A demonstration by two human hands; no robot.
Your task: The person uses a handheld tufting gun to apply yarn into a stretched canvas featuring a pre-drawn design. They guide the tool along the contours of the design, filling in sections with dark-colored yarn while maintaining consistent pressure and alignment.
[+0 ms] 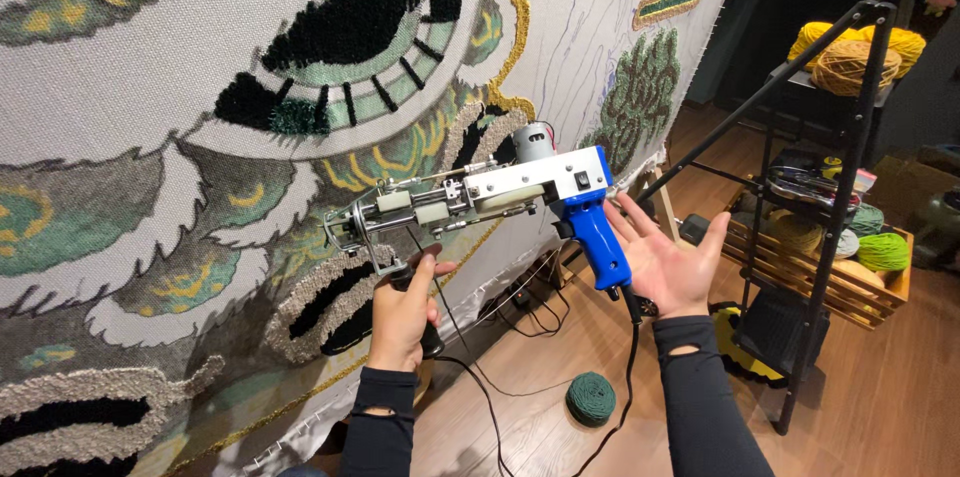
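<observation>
The left hand (402, 312) rises fist-up, closed around the front handle of the tufting gun (490, 199). The right hand (668, 262) is open, palm up, fingers spread just behind the gun's blue grip. Beyond them hangs the partly tufted cloth (200, 117).

Tufting gun (500, 195): glossy blue plastic grip, matt white body, bare bright metal on the front frame and motor can; the left hand (403, 315) closes on its black matt lower handle, and the open right hand (668, 265) lies against the blue grip. Backing cloth (120, 67): coarse pale woven fabric, matt, carrying rough yarn pile in black, green and gold, fuzzy where cut and looped along the gold lines. Floor (880, 407): smooth wood boards with a slight sheen; green yarn ball (591, 398) soft and fibrous; rack (850, 137) black matt metal tube; sleeves matt black knit.
</observation>
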